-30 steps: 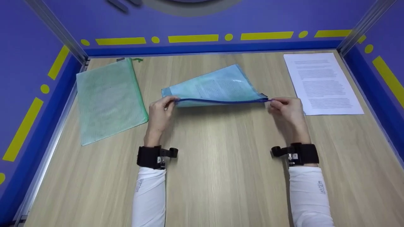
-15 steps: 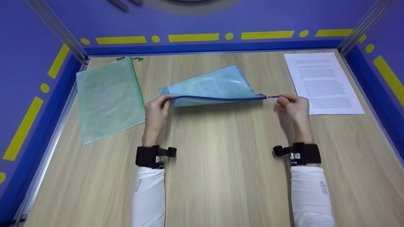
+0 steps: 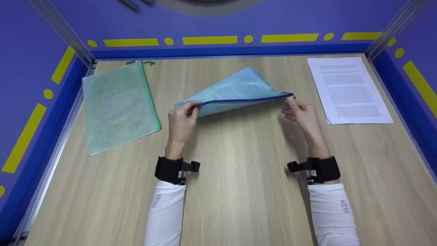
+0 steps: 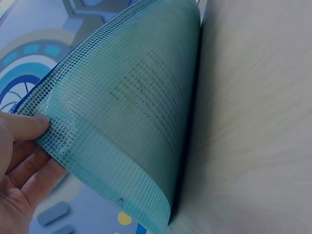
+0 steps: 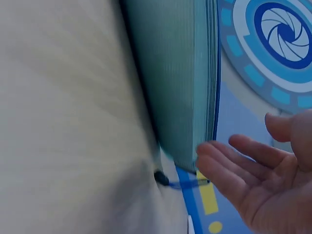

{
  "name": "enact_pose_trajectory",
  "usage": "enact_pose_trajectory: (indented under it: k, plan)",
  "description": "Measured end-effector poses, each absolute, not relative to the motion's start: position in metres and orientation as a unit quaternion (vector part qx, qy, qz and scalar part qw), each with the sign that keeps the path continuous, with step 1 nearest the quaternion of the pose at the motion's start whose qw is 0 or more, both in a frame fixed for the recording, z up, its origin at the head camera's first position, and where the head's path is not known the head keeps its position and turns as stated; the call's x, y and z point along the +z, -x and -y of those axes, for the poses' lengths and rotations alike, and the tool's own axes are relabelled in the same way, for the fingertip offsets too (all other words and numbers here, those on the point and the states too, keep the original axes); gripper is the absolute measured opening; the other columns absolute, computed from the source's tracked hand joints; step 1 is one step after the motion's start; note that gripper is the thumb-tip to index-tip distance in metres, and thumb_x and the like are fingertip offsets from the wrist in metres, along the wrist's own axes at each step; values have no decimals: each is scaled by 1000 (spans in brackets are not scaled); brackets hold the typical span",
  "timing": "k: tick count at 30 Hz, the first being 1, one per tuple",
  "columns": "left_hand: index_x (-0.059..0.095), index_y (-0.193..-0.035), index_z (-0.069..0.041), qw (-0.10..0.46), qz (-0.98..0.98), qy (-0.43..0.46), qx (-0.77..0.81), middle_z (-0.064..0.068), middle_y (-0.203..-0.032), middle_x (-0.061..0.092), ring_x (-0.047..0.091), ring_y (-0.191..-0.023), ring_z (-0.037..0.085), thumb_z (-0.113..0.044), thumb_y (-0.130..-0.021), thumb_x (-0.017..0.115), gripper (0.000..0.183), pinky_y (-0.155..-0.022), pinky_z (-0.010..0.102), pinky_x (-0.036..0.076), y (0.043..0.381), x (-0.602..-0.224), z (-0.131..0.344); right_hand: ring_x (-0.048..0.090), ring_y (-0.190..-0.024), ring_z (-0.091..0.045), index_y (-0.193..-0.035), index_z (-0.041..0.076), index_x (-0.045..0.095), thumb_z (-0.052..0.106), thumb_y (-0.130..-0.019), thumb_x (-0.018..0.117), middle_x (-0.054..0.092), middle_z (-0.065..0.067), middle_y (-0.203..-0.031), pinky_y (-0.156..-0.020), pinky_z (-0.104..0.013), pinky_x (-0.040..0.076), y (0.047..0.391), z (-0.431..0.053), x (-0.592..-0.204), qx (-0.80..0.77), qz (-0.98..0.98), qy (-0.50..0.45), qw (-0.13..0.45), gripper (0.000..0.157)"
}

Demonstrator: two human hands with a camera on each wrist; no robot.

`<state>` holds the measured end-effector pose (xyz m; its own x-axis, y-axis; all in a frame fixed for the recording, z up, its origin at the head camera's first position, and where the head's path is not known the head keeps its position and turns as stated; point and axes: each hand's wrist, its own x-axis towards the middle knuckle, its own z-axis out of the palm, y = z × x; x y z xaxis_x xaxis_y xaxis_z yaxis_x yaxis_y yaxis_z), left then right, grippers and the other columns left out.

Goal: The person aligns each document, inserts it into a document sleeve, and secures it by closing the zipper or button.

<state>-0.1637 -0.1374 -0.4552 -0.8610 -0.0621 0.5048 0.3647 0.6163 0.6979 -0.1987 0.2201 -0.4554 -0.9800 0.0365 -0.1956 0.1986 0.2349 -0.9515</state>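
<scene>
A blue mesh zipper pouch (image 3: 235, 89) with a printed sheet inside has its near, zippered edge lifted off the table. My left hand (image 3: 183, 119) pinches the left end of that edge, thumb on the mesh in the left wrist view. My right hand (image 3: 302, 114) is at the zipper's right end. In the right wrist view, its fingers (image 5: 224, 170) are apart from the thumb and grip nothing. Beside them the blue pull cord (image 5: 187, 184) dangles from the pouch, with a dark bead-like end.
On the left of the table (image 3: 235, 191) lies a green mesh zipper pouch (image 3: 119, 109). Printed paper sheets (image 3: 350, 90) lie at the right. Blue panels (image 3: 211, 20) with yellow marks wall in the back and both sides.
My right hand has let go of the zipper's pull cord and come back left. My left hand has shifted right, and the pouch's zippered edge is higher and tilted, its right end up.
</scene>
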Motion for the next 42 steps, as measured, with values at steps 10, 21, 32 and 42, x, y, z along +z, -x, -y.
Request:
enact_pose_trajectory:
  k: [10, 21, 32, 42]
  plan:
    - [75, -104, -5, 228, 861, 179, -418, 10, -98, 77, 73, -85, 18, -3, -96, 60, 16, -74, 31, 59, 157, -452, 110, 45, -141, -35, -155, -5, 17, 50, -104, 35, 35, -29, -156, -105, -33, 50, 202, -199, -468, -755, -608, -111, 219, 77]
    - [76, -102, -6, 141, 855, 336, -369, 6, -97, 78, 74, -92, 18, -5, -93, 66, 14, -82, 27, 59, 147, -451, 72, 33, -148, -21, -158, 14, 9, 23, -103, 50, 27, -12, -158, -118, -35, 37, 200, -165, -480, -862, -428, -185, 200, 69]
    - [71, -117, -8, 29, 874, 351, -335, 6, -109, 76, 73, -99, 20, -23, -95, 67, 27, -86, 32, 58, 138, -452, 54, 35, -142, -17, -152, 0, 18, -9, -98, 38, 36, -10, -147, -119, -30, 35, 204, -163, -494, -834, -491, -196, 157, 58]
    - [62, -134, -11, 14, 901, 199, -386, 9, -131, 67, 63, -123, 24, -35, -98, 62, 43, -104, 41, 51, 154, -459, 87, 46, -118, -14, -141, -3, 32, -1, -98, 47, 46, 0, -118, -116, -29, 35, 207, -176, -490, -779, -578, -192, 151, 46]
